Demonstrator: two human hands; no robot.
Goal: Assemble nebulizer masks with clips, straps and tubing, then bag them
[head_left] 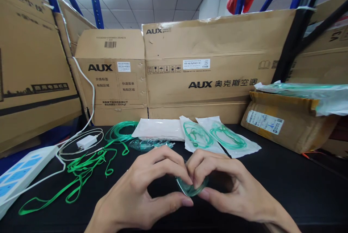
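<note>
head — fingers [172, 170] grip green plastic [189, 191] — packets [250, 148] hold tubing [231, 137]

single head-worn view: faces forward, down; left hand [136, 186], right hand [243, 186] close, cartons [217, 48] farther back.

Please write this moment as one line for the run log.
left hand: holds green piece; right hand: holds same piece; green strap: lying left; bagged tubing: lying beyond hands
</note>
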